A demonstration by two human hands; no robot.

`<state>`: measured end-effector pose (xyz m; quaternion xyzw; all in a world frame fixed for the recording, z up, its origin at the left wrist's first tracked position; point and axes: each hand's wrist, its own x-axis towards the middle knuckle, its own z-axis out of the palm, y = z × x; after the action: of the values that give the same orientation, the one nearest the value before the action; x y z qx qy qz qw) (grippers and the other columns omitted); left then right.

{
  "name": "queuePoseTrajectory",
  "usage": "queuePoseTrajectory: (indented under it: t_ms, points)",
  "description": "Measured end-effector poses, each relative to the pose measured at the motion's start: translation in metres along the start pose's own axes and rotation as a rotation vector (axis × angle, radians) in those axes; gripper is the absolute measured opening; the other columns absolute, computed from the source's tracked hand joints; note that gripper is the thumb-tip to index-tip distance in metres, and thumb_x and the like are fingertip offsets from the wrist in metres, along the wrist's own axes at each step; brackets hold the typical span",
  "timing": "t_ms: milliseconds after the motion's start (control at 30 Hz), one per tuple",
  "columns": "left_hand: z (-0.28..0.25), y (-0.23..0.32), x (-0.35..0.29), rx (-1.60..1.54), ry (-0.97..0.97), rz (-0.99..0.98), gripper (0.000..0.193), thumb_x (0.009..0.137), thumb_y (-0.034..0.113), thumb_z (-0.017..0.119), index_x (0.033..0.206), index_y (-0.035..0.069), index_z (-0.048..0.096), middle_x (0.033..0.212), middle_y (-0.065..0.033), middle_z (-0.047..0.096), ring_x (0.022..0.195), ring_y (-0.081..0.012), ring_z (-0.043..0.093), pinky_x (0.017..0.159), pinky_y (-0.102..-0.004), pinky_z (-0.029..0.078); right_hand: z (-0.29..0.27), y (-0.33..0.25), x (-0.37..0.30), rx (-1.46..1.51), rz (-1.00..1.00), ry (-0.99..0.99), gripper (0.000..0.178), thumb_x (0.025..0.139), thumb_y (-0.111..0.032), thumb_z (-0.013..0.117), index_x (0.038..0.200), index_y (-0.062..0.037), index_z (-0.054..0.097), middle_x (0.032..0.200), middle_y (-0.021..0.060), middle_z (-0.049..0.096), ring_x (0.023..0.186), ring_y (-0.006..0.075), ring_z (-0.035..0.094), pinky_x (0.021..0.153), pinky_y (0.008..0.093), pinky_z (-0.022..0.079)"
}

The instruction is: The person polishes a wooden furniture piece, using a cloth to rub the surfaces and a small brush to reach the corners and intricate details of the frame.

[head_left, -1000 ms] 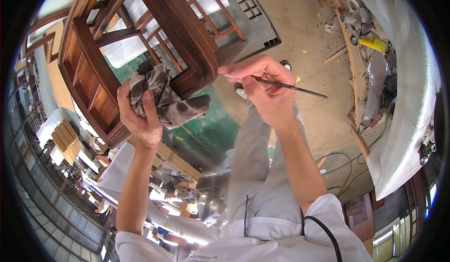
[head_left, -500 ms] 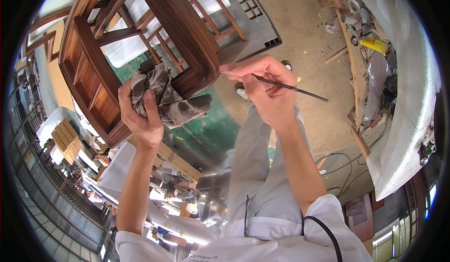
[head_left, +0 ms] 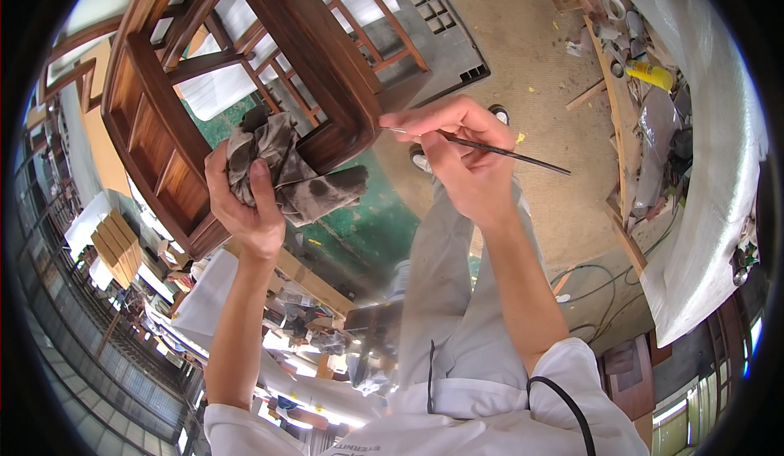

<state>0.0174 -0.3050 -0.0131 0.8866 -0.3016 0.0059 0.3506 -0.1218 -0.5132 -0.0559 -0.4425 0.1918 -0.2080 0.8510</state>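
Note:
My left hand [head_left: 249, 211] grips a crumpled, dark-stained grey rag [head_left: 282, 166], its loose end hanging to the right. The rag is close to the frame of a dark reddish-brown wooden piece of furniture [head_left: 318, 56], with panels at its left and slatted openings. A thin dark-handled paintbrush [head_left: 523, 159] is pinched in my right hand [head_left: 469, 158], its handle pointing right. The brush's light metal part shows near my fingertips; its tip is hidden or too small to make out. My right fingertips are at the rounded corner of the furniture, seemingly touching it.
A grey grid-edged pallet [head_left: 441, 40] is under the furniture. To the right, a wooden plank [head_left: 619, 129] borders scraps, tape rolls and a yellow can [head_left: 650, 75], beside a sheet of white wrapping [head_left: 694, 162]. A hose [head_left: 604, 284] lies on the floor. Cluttered benches stand at lower left.
Almost nothing differs. My right hand and the brush have shifted very slightly left at the furniture corner; the left hand keeps its hold on the rag.

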Motion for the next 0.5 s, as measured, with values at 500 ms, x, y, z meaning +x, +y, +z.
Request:
queuePoseTrajectory:
  t_ms: [500]
  points:
    - [0.0017, 0.0015, -0.0008, 0.009, 0.009, -0.01, 0.031, 0.098, 0.015, 0.053, 0.121, -0.006, 0.055, 0.103, -0.0119, 0.061, 0.091, -0.0174, 0.056, 0.085, -0.0303, 0.044, 0.0007, 0.0011, 0.0, 0.001, -0.003, 0.015, 0.02, 0.085, 0.016, 0.049, 0.09, 0.0023, 0.063, 0.098, 0.0121, 0.072, 0.104, 0.0174, 0.068, 0.086, 0.0259, 0.054]
